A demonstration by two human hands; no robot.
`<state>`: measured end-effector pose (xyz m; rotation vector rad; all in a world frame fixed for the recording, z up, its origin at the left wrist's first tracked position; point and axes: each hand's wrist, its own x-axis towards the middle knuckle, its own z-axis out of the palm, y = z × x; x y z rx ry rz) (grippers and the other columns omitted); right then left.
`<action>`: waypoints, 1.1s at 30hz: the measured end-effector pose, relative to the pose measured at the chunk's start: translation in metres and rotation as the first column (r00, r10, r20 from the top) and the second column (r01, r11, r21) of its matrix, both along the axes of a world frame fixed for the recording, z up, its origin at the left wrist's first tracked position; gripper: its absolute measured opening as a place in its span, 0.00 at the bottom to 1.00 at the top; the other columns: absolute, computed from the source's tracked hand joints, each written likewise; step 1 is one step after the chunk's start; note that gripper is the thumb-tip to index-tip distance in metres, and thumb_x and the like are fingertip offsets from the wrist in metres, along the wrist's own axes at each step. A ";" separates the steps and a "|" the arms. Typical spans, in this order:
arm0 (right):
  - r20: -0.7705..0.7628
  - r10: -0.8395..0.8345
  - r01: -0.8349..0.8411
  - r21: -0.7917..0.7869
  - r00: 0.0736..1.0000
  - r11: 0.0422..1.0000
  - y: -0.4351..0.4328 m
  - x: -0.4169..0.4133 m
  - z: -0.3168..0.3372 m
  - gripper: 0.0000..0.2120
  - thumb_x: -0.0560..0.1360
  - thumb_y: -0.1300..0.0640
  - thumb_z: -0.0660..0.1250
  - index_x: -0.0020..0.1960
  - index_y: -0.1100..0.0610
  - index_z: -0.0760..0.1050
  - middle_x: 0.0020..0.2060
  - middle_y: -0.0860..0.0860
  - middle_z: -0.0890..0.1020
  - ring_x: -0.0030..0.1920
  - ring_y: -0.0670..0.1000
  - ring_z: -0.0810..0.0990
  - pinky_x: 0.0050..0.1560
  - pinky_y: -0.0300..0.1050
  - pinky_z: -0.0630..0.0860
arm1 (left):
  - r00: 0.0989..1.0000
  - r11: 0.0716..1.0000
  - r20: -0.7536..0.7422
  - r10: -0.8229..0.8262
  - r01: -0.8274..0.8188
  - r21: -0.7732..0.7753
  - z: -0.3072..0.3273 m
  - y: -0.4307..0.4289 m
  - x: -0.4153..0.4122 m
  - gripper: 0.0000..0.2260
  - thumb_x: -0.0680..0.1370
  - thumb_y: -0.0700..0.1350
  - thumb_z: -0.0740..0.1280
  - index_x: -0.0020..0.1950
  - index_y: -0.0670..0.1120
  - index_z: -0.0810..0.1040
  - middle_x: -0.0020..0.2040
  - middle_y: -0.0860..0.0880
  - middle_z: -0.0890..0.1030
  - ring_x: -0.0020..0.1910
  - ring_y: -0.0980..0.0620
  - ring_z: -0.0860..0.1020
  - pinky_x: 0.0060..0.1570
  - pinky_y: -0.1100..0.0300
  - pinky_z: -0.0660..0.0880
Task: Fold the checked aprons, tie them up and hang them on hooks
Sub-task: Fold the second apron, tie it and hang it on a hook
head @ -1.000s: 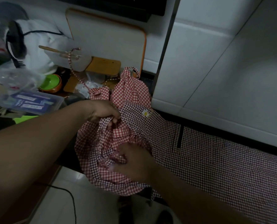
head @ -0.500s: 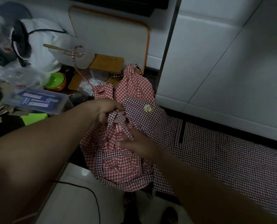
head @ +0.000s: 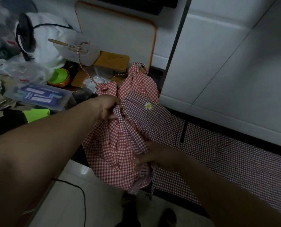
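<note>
A bright red checked apron point(head: 113, 153) hangs bunched over the dark counter edge, its thin strap point(head: 81, 63) trailing up over the clutter behind. Under it a darker checked apron point(head: 234, 159) with a small daisy patch point(head: 147, 106) lies spread flat along the counter to the right. My left hand point(head: 107, 108) grips a gathered fold at the top of the red apron. My right hand point(head: 152, 157) holds the bunched cloth lower down, at the counter's front edge, fingers curled into the fabric.
White cabinet doors point(head: 226, 63) rise behind the counter. To the left sit a green bowl point(head: 58, 77), a clear plastic box point(head: 41, 97), a wooden board point(head: 111, 61) and white bags. A black cable point(head: 77, 192) runs across the pale floor below.
My right hand has dropped from the middle of the bundle to its lower part near the counter edge. My left hand keeps its grip at the top.
</note>
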<state>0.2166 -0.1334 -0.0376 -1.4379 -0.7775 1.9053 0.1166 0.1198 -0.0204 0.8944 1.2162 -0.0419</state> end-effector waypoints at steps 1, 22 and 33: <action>-0.019 -0.035 0.035 -0.002 0.999 0.999 -0.004 0.016 0.002 0.26 0.77 0.64 0.72 0.73 0.52 0.74 0.67 0.47 0.81 0.67 0.52 0.80 0.68 0.49 0.76 | 1.000 0.999 -0.010 0.002 -0.002 0.032 -0.002 0.001 -0.001 0.15 0.83 0.34 0.57 0.67 0.42 0.75 0.59 0.44 0.82 0.45 0.47 0.83 0.35 0.54 0.83; 0.893 -0.241 -0.035 0.274 0.381 0.961 -0.027 0.045 -0.112 0.24 0.82 0.47 0.53 0.70 0.59 0.76 0.68 0.59 0.77 0.67 0.59 0.75 0.75 0.54 0.68 | 0.941 0.641 -0.235 -0.245 0.339 0.688 -0.017 -0.025 0.007 0.14 0.79 0.51 0.74 0.49 0.40 0.80 0.48 0.42 0.85 0.50 0.41 0.82 0.54 0.49 0.79; 0.219 -0.867 0.871 0.110 0.448 0.478 -0.060 0.094 -0.040 0.27 0.80 0.34 0.58 0.50 0.58 0.80 0.39 0.54 0.85 0.41 0.56 0.81 0.45 0.50 0.78 | 0.845 0.362 -0.119 -0.522 0.346 0.866 0.034 -0.146 0.108 0.09 0.82 0.43 0.69 0.42 0.43 0.79 0.40 0.51 0.81 0.39 0.56 0.76 0.35 0.69 0.65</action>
